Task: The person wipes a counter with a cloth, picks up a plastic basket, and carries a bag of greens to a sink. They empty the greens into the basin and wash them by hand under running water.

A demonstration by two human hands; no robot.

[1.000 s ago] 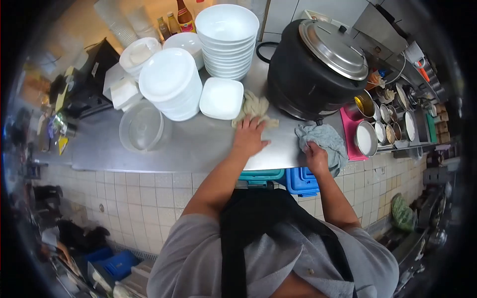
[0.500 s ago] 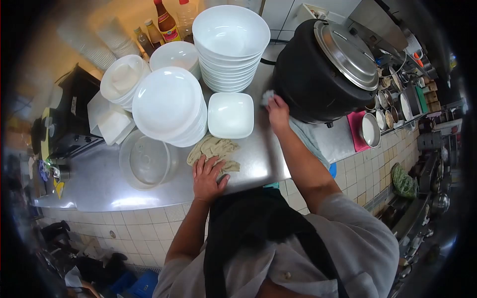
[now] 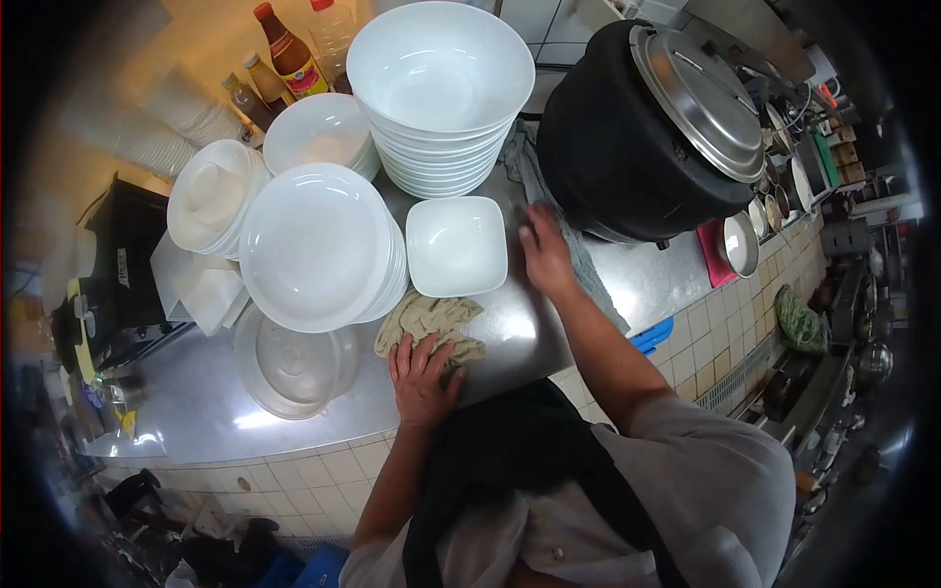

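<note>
My left hand (image 3: 423, 382) lies with its fingers spread on a crumpled beige cloth (image 3: 431, 323) near the counter's front edge. My right hand (image 3: 546, 253) is over the steel counter, fingers apart and nothing visible in them. It is beside a long grey-blue cloth (image 3: 591, 279), which runs along the left side of a black soup kettle (image 3: 618, 147) with a steel lid. Between my hands stands a square white bowl (image 3: 457, 247). Left of it is a stack of round white plates (image 3: 316, 245), and behind it a tall stack of white bowls (image 3: 441, 78).
A round translucent lid (image 3: 289, 367) lies at the front left. Smaller white bowls (image 3: 211, 201) and sauce bottles (image 3: 294, 54) stand behind. A black appliance (image 3: 123, 265) is at the far left. A steel bowl (image 3: 740, 245) rests on a red cloth at right.
My right hand has come back toward me and no longer holds the whitish crumpled end. The grey-blue cloth now reaches further back beside the kettle. My left hand stays on the beige cloth.
</note>
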